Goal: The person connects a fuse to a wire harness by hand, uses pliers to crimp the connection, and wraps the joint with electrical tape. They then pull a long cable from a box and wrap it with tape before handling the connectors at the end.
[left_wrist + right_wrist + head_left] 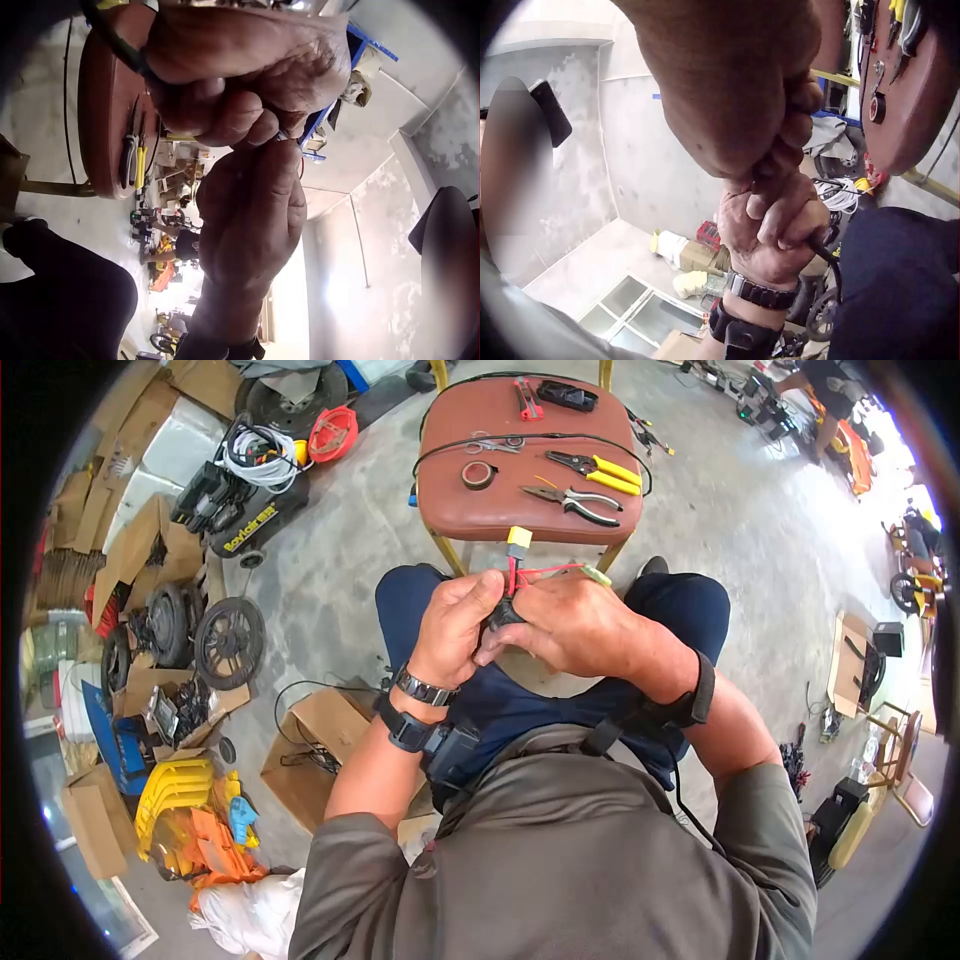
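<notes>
In the head view both hands meet over the lap. The left hand point(452, 628) grips a black cable point(503, 612), its thumb lying along the near side. Close against it, the right hand point(588, 622) pinches the same cable with curled fingers. Red wires point(512, 575) rise between the hands to a yellow connector point(519, 537), and one runs sideways to a small greenish end piece point(597, 575). From the right wrist view, black cable point(829, 264) hangs below the left hand point(772, 229). Fingers hide the join itself in both wrist views.
A brown padded chair point(450, 505) stands ahead, bearing pliers point(575, 505), yellow-handled wire strippers point(597, 470), a tape roll point(478, 475), scissors point(495, 444) and a red tool point(527, 398). A long black cable crosses its seat. Left are an open carton point(315, 735), wheels point(229, 643) and a compressor point(245, 525).
</notes>
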A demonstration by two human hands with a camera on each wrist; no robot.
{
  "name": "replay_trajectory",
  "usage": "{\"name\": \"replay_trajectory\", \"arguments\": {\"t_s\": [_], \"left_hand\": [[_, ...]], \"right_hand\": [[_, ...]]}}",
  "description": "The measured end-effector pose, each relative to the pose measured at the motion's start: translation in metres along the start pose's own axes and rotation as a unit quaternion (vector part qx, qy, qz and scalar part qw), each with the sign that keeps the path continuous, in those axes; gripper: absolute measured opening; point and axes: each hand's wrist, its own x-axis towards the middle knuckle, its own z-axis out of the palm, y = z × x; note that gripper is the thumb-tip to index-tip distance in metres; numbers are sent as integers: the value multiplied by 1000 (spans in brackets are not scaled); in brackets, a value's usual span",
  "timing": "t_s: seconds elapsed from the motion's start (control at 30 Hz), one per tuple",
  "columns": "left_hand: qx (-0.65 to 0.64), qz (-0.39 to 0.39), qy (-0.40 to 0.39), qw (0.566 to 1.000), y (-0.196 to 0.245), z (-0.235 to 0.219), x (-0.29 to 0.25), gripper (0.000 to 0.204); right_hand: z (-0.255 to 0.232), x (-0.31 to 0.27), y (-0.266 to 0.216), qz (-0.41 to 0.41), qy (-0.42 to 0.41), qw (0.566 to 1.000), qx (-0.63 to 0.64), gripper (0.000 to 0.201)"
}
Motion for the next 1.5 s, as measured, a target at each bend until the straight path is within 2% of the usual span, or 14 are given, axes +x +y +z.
{"name": "replay_trajectory", "arguments": {"t_s": [0.1,0.27,0.37,0.47,0.57,0.67,0.77,0.87,1.1,1.17,1.2,1.27,1.4,1.5], "left_hand": [[-12,-6,7,1000,-3,6,-2,53],[-8,36,39,999,-2,10,-2,50],[44,77,79,993,-6,13,2,48],[123,78,61,987,-1,14,0,46],[218,89,74,969,1,16,3,44],[157,92,189,965,-1,15,10,44],[69,115,202,970,3,10,17,41],[28,110,168,979,1,1,19,43],[-5,111,128,986,-5,-4,21,42],[5,61,118,991,2,-2,16,44],[9,35,113,993,4,-1,14,46],[32,50,115,992,-2,-1,18,45],[33,32,100,994,-2,4,16,37],[58,17,101,993,-5,3,15,29]], "right_hand": [[-4,-3,-3,13,-28,1000,1,29],[6,0,4,-11,16,999,42,27],[2,2,1,69,-11,993,99,25],[2,2,-3,99,-28,980,173,24],[12,-1,-3,112,10,975,192,25],[8,2,-4,174,-25,975,135,26],[22,1,-4,165,32,978,120,27],[29,1,-4,118,75,986,90,28],[27,1,-3,7,74,996,-42,27],[24,0,-3,-5,69,996,-48,27],[22,-2,-4,5,58,998,-28,27],[19,-6,-3,25,37,999,10,27],[14,-8,-2,187,81,945,256,32],[13,-7,-5,225,81,944,228,26]]}}
